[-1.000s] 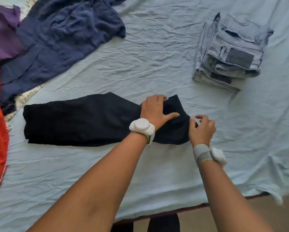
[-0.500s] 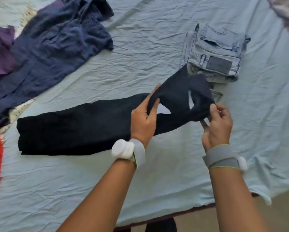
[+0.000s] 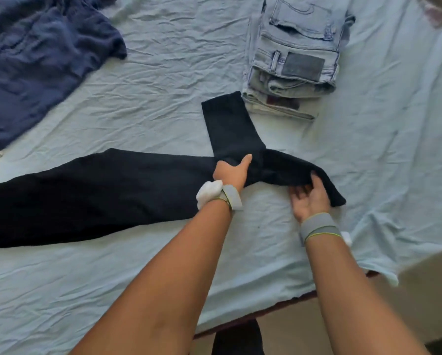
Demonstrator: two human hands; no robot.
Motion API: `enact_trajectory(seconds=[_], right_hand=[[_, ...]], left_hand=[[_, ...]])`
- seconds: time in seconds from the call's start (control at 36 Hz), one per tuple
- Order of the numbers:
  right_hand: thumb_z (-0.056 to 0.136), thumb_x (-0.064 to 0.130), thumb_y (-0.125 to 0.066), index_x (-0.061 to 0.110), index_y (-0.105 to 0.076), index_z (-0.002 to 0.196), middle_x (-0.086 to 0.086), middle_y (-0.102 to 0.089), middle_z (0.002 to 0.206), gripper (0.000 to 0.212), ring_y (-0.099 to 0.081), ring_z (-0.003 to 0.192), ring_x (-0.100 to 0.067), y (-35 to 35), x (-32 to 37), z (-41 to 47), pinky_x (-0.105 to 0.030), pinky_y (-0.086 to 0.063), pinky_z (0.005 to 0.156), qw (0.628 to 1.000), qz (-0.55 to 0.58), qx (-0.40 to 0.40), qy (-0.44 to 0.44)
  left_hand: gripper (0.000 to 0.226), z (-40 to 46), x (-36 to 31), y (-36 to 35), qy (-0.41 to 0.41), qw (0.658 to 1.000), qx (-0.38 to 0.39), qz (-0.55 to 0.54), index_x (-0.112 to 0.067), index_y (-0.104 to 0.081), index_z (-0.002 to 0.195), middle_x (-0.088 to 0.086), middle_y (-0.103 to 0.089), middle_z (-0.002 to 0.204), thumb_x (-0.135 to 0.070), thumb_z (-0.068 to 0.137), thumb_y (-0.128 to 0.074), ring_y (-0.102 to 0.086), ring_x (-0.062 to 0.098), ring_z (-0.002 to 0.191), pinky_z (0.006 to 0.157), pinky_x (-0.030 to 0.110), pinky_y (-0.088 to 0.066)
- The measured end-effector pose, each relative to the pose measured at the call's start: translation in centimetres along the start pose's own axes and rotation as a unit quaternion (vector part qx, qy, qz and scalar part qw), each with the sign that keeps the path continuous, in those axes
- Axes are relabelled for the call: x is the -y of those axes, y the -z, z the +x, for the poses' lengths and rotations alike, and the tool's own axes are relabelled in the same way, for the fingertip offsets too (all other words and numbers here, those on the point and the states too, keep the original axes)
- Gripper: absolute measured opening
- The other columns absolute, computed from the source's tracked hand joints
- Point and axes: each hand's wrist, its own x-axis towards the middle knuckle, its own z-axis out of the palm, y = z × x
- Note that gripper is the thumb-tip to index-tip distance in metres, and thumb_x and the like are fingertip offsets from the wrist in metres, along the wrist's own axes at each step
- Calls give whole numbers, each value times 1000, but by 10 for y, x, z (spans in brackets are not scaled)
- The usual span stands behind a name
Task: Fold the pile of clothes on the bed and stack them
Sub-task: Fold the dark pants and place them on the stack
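As both hands grip the black garment [image 3: 112, 196], left hand [image 3: 231, 171] pinching, right hand [image 3: 309, 198] fingers curled beneath, jeans [image 3: 296, 55] patch unreadable

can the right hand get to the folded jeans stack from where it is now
Probably yes. The right hand holds the black garment's near end, and only bare sheet lies between it and the folded jeans stack. It would have to let go or carry the cloth along.

Home bedroom. A bed [image 3: 138, 290] under a wrinkled pale-blue sheet [image 3: 163, 98] bears loose clothes [image 3: 35, 60] and stacked folded jeans [image 3: 294, 60].
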Motion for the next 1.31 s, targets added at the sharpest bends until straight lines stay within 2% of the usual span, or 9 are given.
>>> enact_trajectory(seconds=[0.14, 0.22, 0.36, 0.56, 0.67, 0.83, 0.97, 1.11, 1.31], right_hand=[[88, -1, -59, 9, -57, 110, -10, -65, 90, 24, -63, 77, -21, -22, 14, -3, -30, -55, 55, 1000, -27, 8, -1], [87, -6, -55, 12, -57, 98, -9, -64, 87, 21, -63, 80, -21, -34, 28, -12, -32, -55, 61, 997, -36, 40, 63], [88, -2, -45, 16, -59, 103, -4, -63, 97, 28, -62, 94, -19, -34, 54, -27, -37, -51, 89, 972, 14, 219, 81], [95, 17, -51, 18, -53, 122, -4, -53, 115, 27, -51, 102, -20, -12, 35, 6, -36, -49, 77, 992, -95, -83, 24], [96, 30, -43, 16, -55, 105, -4, -54, 99, 20, -51, 98, -20, -16, 25, 7, -35, -47, 73, 997, -48, -36, 41], [87, 44, -63, 23, -39, 133, -1, -59, 119, 56, -62, 97, -18, -30, 27, 13, -37, -51, 75, 988, -95, -83, 90], [99, 18, -50, 10, -49, 127, -12, -60, 114, 29, -60, 77, -20, -41, 44, 13, -41, -55, 74, 994, -99, -30, 29], [102, 19, -43, 26, -54, 100, 0, -61, 100, 12, -62, 89, -19, -35, 71, -9, -39, -53, 79, 988, -34, 53, 140], [99, 10, -44, 27, -46, 112, -8, -57, 119, 21, -57, 91, -22, 40, 56, 18, -44, -51, 79, 988, -109, -80, 77]], left_hand=[[29, 2, -20, 0, 117, 975, 43, -183, -11, -54, 81, 5, -63, 94, -18, 77, -81, -61, 26, 99, 93, 40, -53], [38, -2, -31, 17, 137, 953, 75, -258, -8, -67, 104, 8, -71, 102, -17, 72, -85, -68, 27, 96, 90, 43, -55], [26, -10, -54, 44, -69, 940, 11, -333, -13, -69, 101, 6, -75, 98, -20, 79, -80, -72, 22, 93, 83, 36, -58], [11, -28, -53, 29, -222, 966, 28, -130, -20, -64, 104, -9, -70, 97, -16, 97, -56, -66, 4, 93, 86, 24, -52], [20, -33, -42, 13, -251, 965, 22, -73, -18, -68, 105, -2, -71, 94, -26, 96, -52, -66, 16, 95, 92, 43, -53], [14, -36, -49, 15, -308, 949, 25, -66, -31, -65, 89, 6, -71, 91, -25, 92, -53, -65, 23, 92, 87, 42, -51], [16, -34, -51, 17, -305, 950, 53, -31, -23, -67, 104, -5, -72, 96, -22, 95, -54, -66, 12, 94, 91, 38, -53], [16, -44, -52, 18, -340, 938, 66, -32, -27, -65, 102, 1, -63, 85, -27, 94, -51, -56, 12, 80, 78, 32, -49], [35, -62, -8, -13, -338, 925, 106, 138, -14, -58, 131, 8, -69, 115, -12, 97, -50, -60, 24, 107, 90, 27, -45]])
